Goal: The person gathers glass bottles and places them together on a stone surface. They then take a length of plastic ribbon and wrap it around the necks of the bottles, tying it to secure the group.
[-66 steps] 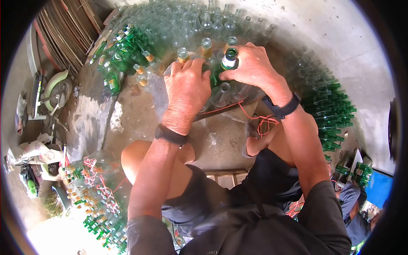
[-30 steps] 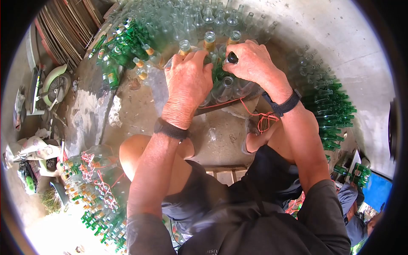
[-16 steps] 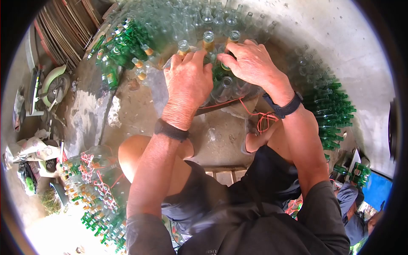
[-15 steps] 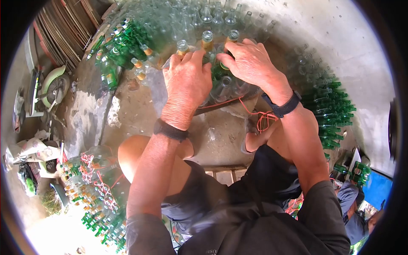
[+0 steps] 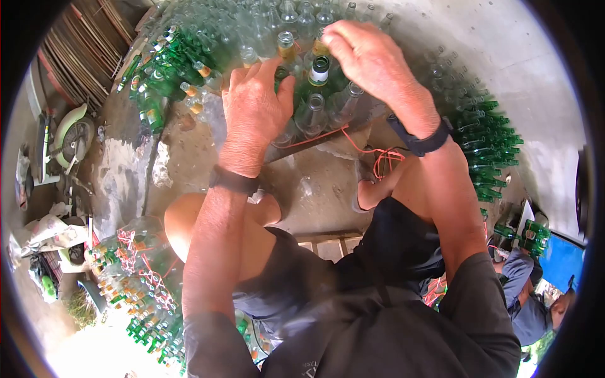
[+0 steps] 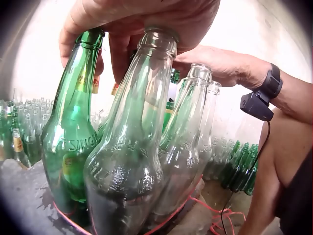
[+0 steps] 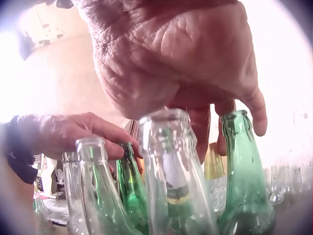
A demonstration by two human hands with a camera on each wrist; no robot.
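Observation:
My left hand (image 5: 255, 110) reaches over clustered upright bottles, its fingers curled down around a green bottle (image 7: 129, 186) near the mouth. In the left wrist view, fingers also pass beside the neck of an embossed green bottle (image 6: 73, 142), and a clear bottle (image 6: 127, 171) stands under the palm. My right hand (image 5: 378, 63) is above the cluster's right side, fingertips right at the mouth of an orange-labelled clear bottle (image 5: 320, 46). In the right wrist view, its fingers hang loosely around a pale green bottle's neck (image 7: 239, 147). A green bottle with a white neck label (image 5: 319, 73) stands between both hands.
Orange cord (image 5: 359, 142) runs along the cluster's front and tangles by a foot. Clear bottles (image 5: 287, 12) crowd the back, green bottles (image 5: 482, 145) the right, and green bottles (image 5: 183, 57) the left. More bottles (image 5: 142, 296) stand front left. Another person (image 5: 526, 302) is at right.
My right hand first held the white-labelled green bottle, set it among the others and let go. It has now moved farther back. My left hand stays over the cluster; the head view has shifted slightly.

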